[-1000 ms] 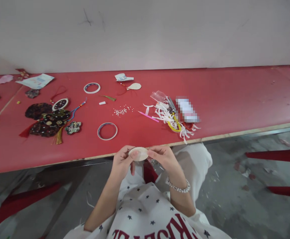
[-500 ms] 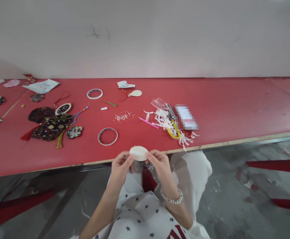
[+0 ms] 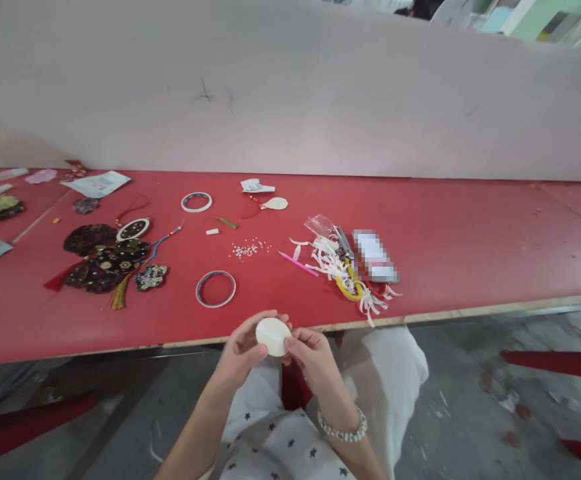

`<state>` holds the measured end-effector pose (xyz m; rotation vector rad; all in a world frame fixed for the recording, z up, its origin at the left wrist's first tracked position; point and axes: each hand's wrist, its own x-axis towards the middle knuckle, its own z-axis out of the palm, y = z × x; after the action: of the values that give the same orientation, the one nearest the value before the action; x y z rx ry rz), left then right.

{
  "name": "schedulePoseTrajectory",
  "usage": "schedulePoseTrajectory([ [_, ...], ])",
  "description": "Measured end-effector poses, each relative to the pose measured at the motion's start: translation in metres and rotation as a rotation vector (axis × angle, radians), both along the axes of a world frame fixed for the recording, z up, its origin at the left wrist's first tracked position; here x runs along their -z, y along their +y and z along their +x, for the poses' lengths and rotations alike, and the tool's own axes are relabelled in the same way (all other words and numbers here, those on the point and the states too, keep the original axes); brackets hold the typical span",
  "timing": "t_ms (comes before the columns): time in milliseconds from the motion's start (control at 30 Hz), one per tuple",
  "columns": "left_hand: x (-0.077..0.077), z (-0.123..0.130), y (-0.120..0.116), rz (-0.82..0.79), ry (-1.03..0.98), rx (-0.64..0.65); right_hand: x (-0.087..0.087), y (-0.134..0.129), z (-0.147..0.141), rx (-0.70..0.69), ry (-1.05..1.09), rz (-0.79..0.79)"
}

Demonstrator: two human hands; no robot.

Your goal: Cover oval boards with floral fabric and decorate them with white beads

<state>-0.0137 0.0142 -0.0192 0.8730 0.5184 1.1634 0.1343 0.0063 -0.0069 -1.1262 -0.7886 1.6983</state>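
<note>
A cream-white oval disc (image 3: 273,336) is held between both hands at the table's front edge. My left hand (image 3: 244,350) grips its left side, with the thumb on the front face and the fingers behind. My right hand (image 3: 312,355) pinches the disc's right edge between thumb and fingers. Beyond the hands on the red table (image 3: 265,293) lie a tape roll (image 3: 215,289), scattered small white beads (image 3: 248,249) and a pink pen-like tool (image 3: 298,264).
Dark patterned fabric pieces with tassels (image 3: 105,257) lie at the left. White strips (image 3: 328,257), scissors with yellow handles (image 3: 349,283) and a phone (image 3: 375,256) are right of centre. Farther back are another tape roll (image 3: 196,202) and a white teardrop piece (image 3: 276,203). A pale partition (image 3: 290,100) stands behind.
The disc has tilted and shows more of its face. My left hand now reaches farther around behind it. The whole view has shifted, with the table lower in the picture.
</note>
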Motion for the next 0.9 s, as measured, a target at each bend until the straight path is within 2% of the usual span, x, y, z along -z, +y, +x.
schedulePoseTrajectory([
  [200, -0.006, 0.000, 0.001, 0.042, 0.076, -0.035, -0.001, 0.001, 0.010, 0.005, -0.077, 0.070],
  [267, -0.010, -0.002, 0.002, 0.015, 0.095, -0.038, -0.006, 0.003, 0.017, -0.011, -0.249, 0.221],
  [333, -0.012, -0.004, 0.005, -0.078, 0.114, -0.003, -0.015, 0.005, 0.025, -0.047, -0.490, 0.442],
  [500, -0.014, -0.005, 0.008, -0.306, 0.183, 0.255, -0.034, 0.010, 0.036, -0.142, -0.894, 0.874],
  [600, -0.018, -0.002, 0.005, -0.372, 0.206, 0.207, -0.037, 0.012, 0.037, -0.127, -0.992, 1.012],
  [667, -0.021, 0.001, 0.002, -0.371, 0.211, 0.087, -0.036, 0.011, 0.036, -0.097, -0.900, 0.961],
  [800, -0.033, 0.004, -0.009, -0.322, 0.196, -0.086, -0.037, 0.008, 0.034, 0.003, -0.440, 0.566],
  [900, -0.042, 0.007, -0.017, -0.278, 0.246, -0.204, -0.039, 0.007, 0.031, 0.022, -0.248, 0.351],
])
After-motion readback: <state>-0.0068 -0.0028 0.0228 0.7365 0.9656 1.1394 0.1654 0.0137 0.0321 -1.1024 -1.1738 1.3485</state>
